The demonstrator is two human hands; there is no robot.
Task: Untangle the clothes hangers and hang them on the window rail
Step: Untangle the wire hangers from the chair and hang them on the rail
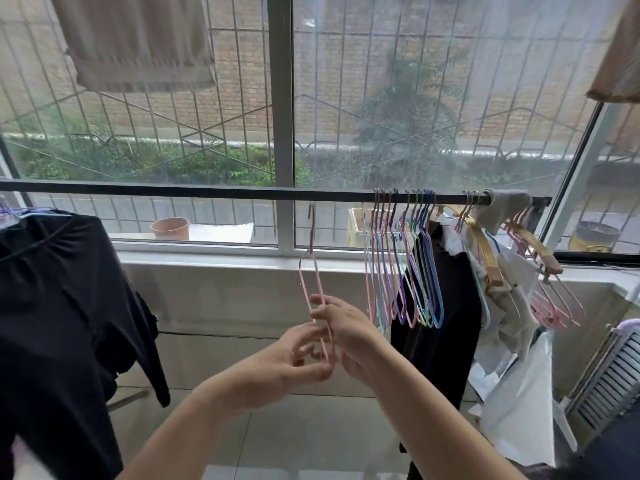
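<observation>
I hold a thin pink hanger [311, 271] upright below the dark window rail [173, 190], its hook pointing up just under the rail. My right hand [341, 332] grips its lower part. My left hand [294, 363] pinches the bottom end of the same hanger. Several pink, purple, green and blue hangers [403, 265] hang in a bunch on the rail to the right.
A black garment [62, 306] hangs at the left and another black garment [438, 317] at the right, beside wooden hangers [485, 251] and white cloth. A grey cloth [502, 206] is draped over the rail's right end. A terracotta pot [170, 228] sits outside the glass.
</observation>
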